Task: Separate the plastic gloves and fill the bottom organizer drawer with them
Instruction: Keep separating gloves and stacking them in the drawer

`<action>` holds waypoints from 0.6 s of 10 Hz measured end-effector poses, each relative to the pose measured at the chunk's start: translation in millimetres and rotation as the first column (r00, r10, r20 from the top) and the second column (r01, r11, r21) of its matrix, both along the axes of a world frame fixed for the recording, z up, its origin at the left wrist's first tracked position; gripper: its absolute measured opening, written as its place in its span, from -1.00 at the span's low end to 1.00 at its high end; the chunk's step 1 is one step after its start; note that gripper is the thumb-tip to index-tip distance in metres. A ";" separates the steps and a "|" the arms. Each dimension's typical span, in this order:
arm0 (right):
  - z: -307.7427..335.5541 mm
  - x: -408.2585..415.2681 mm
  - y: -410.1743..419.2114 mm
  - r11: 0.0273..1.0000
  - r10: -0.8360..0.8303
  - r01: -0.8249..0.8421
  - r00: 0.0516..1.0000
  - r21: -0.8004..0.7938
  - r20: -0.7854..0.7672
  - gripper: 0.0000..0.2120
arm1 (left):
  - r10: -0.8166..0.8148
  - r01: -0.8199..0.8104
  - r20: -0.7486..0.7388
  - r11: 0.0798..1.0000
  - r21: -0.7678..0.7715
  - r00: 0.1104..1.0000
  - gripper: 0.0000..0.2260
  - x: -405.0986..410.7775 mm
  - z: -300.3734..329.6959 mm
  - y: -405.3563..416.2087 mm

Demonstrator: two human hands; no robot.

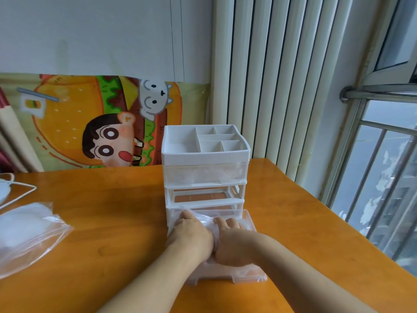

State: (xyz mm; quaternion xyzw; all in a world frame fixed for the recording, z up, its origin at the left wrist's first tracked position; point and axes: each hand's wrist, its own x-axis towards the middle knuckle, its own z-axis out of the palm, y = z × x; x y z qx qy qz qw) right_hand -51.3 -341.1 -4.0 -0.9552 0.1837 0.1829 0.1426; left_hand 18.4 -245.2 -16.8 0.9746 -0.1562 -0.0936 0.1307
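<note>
**Both hands pressing gloves into the pulled-out bottom drawer**

Head view: the white organizer (205, 168) stood on the orange table (108, 222), with its clear bottom drawer (252, 275) drawn out toward the person. The left hand (191, 236) and right hand (232, 242) lay side by side inside it, fingers fairly straight and flat, pressing down on thin plastic gloves (208, 221) rather than gripping them. A clear bag (33, 236) holding what looked like more gloves lay well apart at the table's left.

Risks, as judged: the springy film could puff back up once the pressure lifted and catch in the frame when the drawer closed. Hard downward pressure on the extended drawer could tip the light organizer forward.
</note>
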 end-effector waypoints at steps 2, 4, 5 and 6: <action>-4.1 2.8 -4.9 0.999 -0.020 0.019 0.999 0.030 0.034 -0.05 | 0.093 -0.093 -0.051 0.996 -0.011 0.994 -0.34 15.0 -13.0 -15.1; 8.3 15.4 2.9 0.999 0.029 -0.030 0.999 -0.011 -0.042 0.02 | 0.030 -0.024 0.050 0.995 -0.102 0.998 -0.62 15.8 -15.2 -9.2; 12.4 29.4 9.1 0.997 0.067 -0.072 0.989 -0.033 -0.133 0.06 | -0.054 0.050 -0.114 0.998 -0.038 0.992 -0.54 11.4 -2.8 -13.7; -0.6 45.2 8.0 0.989 0.100 -0.117 0.979 -0.087 -0.177 0.06 | -0.373 0.393 -0.123 0.864 0.316 0.920 -0.56 6.3 19.1 -3.1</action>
